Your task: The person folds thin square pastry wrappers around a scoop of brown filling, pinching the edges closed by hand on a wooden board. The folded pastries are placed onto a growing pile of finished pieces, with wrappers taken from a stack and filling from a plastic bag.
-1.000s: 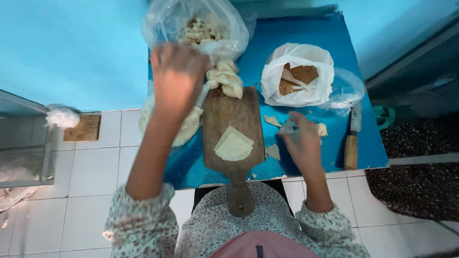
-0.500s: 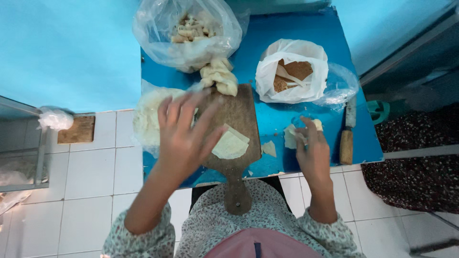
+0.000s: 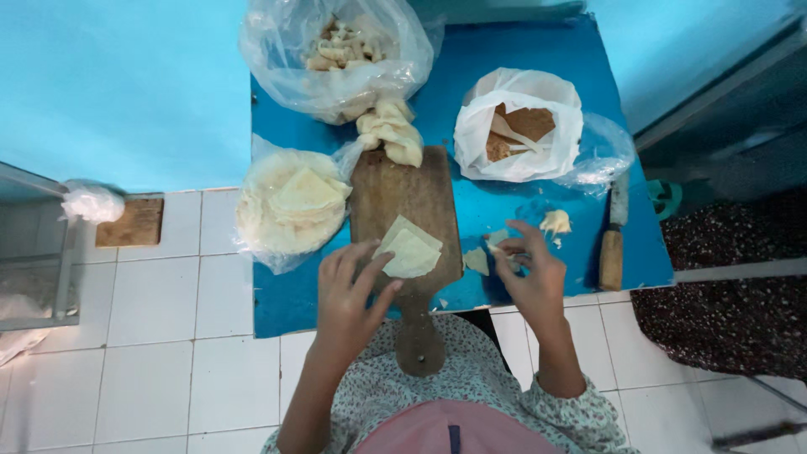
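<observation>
Both hands work low over the blue surface (image 3: 538, 59). My left hand (image 3: 349, 294) lies spread and open, fingertips pressing the edge of the pale dough square (image 3: 409, 250) lying flat on the wooden board (image 3: 403, 189). My right hand (image 3: 528, 269) is half curled, fingertips pinching a small bit of filling just beside the board. I judge that the thin square could tear or slide if pressed unevenly, and the pinch of filling could crumble onto the surface.
</observation>
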`<state>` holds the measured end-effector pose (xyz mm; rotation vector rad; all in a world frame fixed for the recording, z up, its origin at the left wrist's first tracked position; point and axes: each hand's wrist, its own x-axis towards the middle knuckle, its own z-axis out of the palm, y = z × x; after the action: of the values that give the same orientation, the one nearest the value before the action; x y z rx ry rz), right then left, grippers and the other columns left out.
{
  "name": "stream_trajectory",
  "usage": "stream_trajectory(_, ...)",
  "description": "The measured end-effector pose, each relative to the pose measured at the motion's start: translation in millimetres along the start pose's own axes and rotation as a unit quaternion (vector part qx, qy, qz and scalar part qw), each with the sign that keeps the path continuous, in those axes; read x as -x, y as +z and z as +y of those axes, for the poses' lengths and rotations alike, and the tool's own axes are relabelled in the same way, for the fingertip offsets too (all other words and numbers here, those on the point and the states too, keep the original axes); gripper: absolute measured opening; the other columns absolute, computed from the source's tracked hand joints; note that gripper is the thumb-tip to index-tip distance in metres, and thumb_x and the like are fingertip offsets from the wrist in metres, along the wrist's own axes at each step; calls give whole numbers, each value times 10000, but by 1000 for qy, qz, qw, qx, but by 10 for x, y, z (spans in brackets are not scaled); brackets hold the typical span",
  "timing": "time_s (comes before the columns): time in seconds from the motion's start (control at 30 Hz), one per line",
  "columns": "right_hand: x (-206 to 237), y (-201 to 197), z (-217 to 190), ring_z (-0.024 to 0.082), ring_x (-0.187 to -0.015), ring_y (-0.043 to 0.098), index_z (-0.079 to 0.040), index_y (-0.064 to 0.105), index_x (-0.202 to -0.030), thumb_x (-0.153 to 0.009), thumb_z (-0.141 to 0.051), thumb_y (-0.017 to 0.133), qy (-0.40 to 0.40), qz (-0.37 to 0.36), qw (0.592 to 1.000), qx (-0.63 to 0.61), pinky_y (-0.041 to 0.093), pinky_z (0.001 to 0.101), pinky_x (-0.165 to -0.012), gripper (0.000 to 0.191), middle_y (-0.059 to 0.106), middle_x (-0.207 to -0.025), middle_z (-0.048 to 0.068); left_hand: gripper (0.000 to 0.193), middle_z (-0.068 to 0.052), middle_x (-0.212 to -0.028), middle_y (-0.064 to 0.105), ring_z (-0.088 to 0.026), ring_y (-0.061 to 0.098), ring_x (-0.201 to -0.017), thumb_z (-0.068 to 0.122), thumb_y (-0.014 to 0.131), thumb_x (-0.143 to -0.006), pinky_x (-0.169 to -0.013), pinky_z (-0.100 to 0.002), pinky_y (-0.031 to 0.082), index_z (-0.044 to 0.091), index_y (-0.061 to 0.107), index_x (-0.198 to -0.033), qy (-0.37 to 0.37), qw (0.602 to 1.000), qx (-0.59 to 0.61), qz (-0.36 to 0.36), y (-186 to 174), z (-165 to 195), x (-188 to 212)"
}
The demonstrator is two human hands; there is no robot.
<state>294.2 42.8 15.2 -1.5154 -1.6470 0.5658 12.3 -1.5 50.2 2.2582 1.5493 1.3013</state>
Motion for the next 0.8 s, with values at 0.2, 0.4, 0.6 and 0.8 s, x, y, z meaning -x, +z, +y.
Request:
stream_trajectory(0.2,71,129,-113,297,-985,696,-65,602,-1333,-697,-71,862,-124,-37,989,74,582,398,-817,687,734,-1107,131,390,-126,-1315,610,-362,561,-1231,182,797,-869,-1025,-507,428,72,679,-1223,-22,1000,-1,-2,3,-68,119)
stream_trajectory(0.4,64,233,-25,240,-935,736,-108,618,-1361,-841,-18,795,-85,-2,993,78,597,370,-792,557,735,-1056,109,373,-124,-1317,612,-363,559,-1230,165,778,-873,-1025,-508,427,75,685,-1222,-23,1000,-6,3,8,-104,108)
stream_trajectory(0.6,-3,61,57,325,-946,705,-55,568,-1400,-795,-24,816,-45,47,984,168,565,424,-793,655,733,-1117,181,365,-118,-1314,614,-359,563,-1216,163,777,-870,-1019,-502,429,74,685,-1211,-33,999,6,-4,-27,-170,125)
stream_trajectory(0.8,-40,170,-19,349,-910,728,-77,574,-1420,-790,-4,796,-27,25,982,186,582,433,-764,672,741,-1040,188,363,-104,-1304,614,-350,567,-1215,141,776,-872,-1028,-507,434,82,685,-1219,-19,1000,15,8,7,-237,143)
